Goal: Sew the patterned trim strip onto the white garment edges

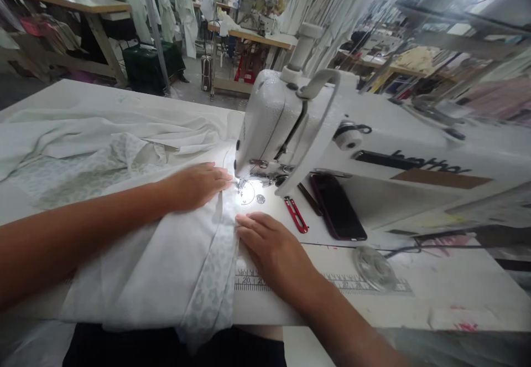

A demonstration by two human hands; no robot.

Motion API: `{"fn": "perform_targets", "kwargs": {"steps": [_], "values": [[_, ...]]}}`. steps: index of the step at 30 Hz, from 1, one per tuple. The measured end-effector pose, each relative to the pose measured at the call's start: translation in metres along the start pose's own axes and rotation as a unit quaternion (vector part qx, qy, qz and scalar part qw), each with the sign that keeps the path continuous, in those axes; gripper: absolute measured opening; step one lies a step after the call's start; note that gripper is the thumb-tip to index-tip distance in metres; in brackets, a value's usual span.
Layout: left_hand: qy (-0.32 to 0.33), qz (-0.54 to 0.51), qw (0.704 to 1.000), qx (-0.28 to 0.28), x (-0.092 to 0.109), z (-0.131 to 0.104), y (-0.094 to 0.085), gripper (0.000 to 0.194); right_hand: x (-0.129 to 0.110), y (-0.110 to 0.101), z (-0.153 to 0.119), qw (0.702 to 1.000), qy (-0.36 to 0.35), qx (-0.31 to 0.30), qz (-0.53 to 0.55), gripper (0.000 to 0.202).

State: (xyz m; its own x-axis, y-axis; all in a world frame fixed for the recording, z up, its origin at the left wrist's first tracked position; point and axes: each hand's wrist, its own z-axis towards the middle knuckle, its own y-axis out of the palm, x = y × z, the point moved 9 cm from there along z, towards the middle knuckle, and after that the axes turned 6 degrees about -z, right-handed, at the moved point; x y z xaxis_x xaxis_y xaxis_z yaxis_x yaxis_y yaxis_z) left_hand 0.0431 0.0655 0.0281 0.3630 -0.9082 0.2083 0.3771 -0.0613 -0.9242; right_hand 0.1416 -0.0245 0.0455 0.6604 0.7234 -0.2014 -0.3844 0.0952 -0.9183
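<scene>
Pale fabric point(145, 262), part of it with a light leopard print, spreads over the left of the table and hangs past the front edge. My left hand point(198, 185) lies flat on it, fingers stretched toward the lit needle area of a white sewing machine point(269, 118). Below the needle, my right hand point(274, 248) rests with its fingertips on the fabric's right edge, its fingers extended and palm down. The cloth's right edge runs under or beside the presser foot; the bright light hides which.
Right of the needle lie red thread snips point(296, 215), a dark narrow tool point(309, 198) and a phone point(338, 206). A clear round disc point(375, 268) sits on the printed ruler point(332, 283). Other worktables point(66, 3) and a person stand behind.
</scene>
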Motion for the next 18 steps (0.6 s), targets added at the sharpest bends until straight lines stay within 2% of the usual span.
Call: {"fn": "perform_targets", "kwargs": {"steps": [3,5,7,8,11,13,16,18], "values": [[-0.026,0.001,1.000,-0.008,0.052,-0.033,-0.003,0.037,-0.027,-0.006,-0.042,0.997,0.031,0.039,0.060,0.031],[-0.032,-0.026,0.999,-0.018,0.095,-0.054,-0.002,0.039,-0.049,-0.001,-0.075,0.985,0.047,0.090,0.142,0.026],[-0.036,-0.045,0.998,-0.017,0.129,-0.068,0.000,0.033,-0.066,0.014,-0.103,0.969,0.086,0.151,0.174,0.018],[-0.039,-0.046,0.998,-0.013,0.140,-0.071,0.001,0.032,-0.069,0.029,-0.111,0.960,0.132,0.155,0.193,0.013],[-0.058,-0.042,0.997,-0.004,0.151,-0.076,0.003,0.031,-0.071,0.073,-0.122,0.922,0.281,0.140,0.228,0.013],[-0.072,-0.043,0.996,-0.003,0.152,-0.082,0.003,0.030,-0.076,0.088,-0.122,0.910,0.317,0.124,0.237,0.012],[-0.082,-0.055,0.995,0.000,0.166,-0.101,0.002,0.032,-0.089,0.089,-0.126,0.892,0.325,0.090,0.302,0.015],[-0.066,-0.069,0.995,0.006,0.188,-0.114,0.003,0.039,-0.096,0.079,-0.136,0.853,0.335,0.088,0.390,0.019]]}}
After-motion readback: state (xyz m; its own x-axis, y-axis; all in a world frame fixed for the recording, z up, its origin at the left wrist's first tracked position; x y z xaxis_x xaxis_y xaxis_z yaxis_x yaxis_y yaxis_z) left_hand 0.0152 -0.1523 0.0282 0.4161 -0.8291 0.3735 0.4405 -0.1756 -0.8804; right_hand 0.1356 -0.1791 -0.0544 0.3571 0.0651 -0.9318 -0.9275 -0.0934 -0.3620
